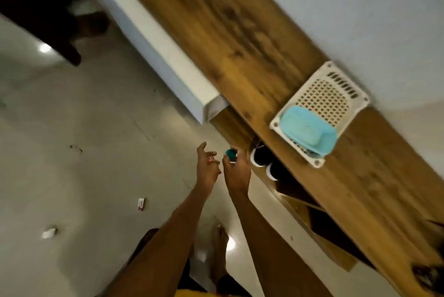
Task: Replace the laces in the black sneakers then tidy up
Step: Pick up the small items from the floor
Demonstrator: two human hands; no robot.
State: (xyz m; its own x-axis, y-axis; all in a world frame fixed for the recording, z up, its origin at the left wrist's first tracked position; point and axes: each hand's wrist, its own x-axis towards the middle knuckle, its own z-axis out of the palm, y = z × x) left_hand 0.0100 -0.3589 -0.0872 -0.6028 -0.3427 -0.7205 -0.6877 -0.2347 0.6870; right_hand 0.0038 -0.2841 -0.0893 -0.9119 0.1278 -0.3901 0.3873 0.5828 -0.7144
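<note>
My right hand has its fingers curled round a small teal round object, pinched at the fingertips; what the object is I cannot tell through the blur. My left hand holds nothing that I can make out, its fingers loosely spread and relaxed, with something small and reddish at the fingers that I cannot identify. Both forearms reach from 6 o'clock toward the frame centre, the hands just beside each other and apart. The black sneakers sit at 3 o'clock of my right hand, inside an open compartment of the wooden shoe cabinet, heels outward, white soles showing; laces are not discernible. On the cabinet top, toward 2 o'clock, a cream perforated basket holds a light blue container at its near end. Two small white items lie on the tiled floor toward 8 o'clock. My bare foot stands on the floor at 6 o'clock.
</note>
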